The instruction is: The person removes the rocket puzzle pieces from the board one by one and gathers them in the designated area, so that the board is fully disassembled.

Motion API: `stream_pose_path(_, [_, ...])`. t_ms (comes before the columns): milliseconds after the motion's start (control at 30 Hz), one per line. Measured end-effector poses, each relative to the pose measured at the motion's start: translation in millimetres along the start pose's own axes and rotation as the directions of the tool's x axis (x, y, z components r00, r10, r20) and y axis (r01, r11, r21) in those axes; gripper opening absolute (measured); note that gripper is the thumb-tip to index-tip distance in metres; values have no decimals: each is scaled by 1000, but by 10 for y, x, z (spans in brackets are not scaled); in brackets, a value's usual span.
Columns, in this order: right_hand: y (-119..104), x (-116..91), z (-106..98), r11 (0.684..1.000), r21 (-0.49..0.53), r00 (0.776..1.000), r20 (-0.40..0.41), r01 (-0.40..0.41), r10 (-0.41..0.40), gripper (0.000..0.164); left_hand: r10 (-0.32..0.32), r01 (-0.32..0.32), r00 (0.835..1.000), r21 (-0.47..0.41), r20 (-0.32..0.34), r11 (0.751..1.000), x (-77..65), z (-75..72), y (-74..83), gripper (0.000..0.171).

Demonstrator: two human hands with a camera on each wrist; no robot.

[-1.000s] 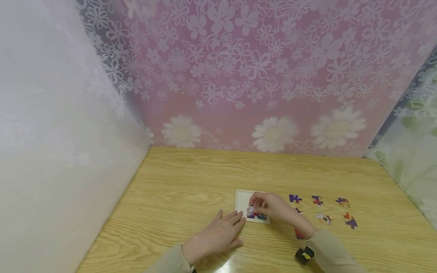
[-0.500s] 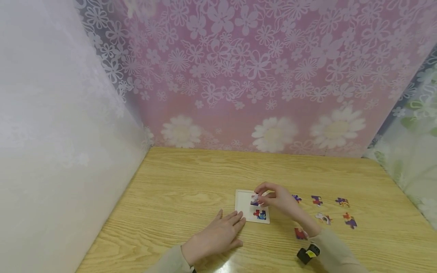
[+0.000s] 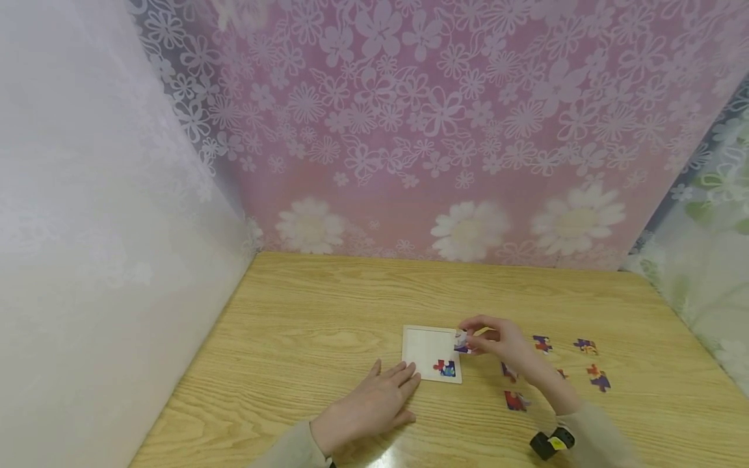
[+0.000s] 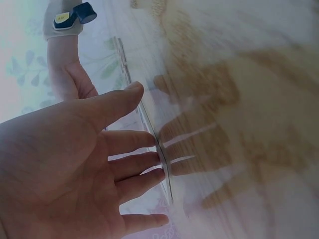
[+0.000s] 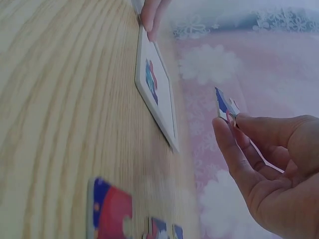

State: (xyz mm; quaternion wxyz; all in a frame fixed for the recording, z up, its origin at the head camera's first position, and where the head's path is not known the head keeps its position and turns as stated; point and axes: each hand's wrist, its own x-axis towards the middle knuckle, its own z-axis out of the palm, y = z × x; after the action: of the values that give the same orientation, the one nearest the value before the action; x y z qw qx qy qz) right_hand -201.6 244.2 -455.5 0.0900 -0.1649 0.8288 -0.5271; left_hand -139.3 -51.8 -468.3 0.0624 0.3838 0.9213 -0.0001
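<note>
A small white puzzle tray [image 3: 422,346] lies on the table in the head view. One jigsaw piece [image 3: 447,368], red and blue, sits in its lower right corner; the rest of its visible floor is bare. My right hand [image 3: 508,346] pinches another jigsaw piece [image 3: 462,342], white and purple, between thumb and fingers. In the right wrist view this held piece [image 5: 227,105] is raised off the table, apart from the tray [image 5: 154,112]. My left hand [image 3: 374,403] lies with fingers extended, their tips touching the tray's lower left edge. Those straight fingers [image 4: 142,164] also show in the left wrist view.
Several loose jigsaw pieces lie right of the tray, among them a red one [image 3: 515,401], an orange and purple one [image 3: 599,377] and one farther back [image 3: 586,346]. My right forearm partly covers others. A black device [image 3: 551,443] is on my right wrist. Patterned walls [image 3: 409,130] enclose the table.
My right hand has lifted the white and purple piece from beside the corner piece, carrying it up, then right to the tray's right edge. My left hand has stayed still.
</note>
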Motion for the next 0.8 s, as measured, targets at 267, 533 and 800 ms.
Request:
stream_pose_path(267, [131,-226,-235,998,-21,997,-56,-58,57,41,4,-4,1000,-15,-3,1000,-11,-1,0,69])
stream_pose_path(533, [231,-434,-447,996,-44,993,-91,-77,73,40,8,-8,1000,-20,-6,1000,-8,28,-11,68])
stream_pose_path(800, [312,-681,-711,985,-83,979,-150,-149,135,46,15,-15,1000,-10,-10,1000,-7,16,-14,68])
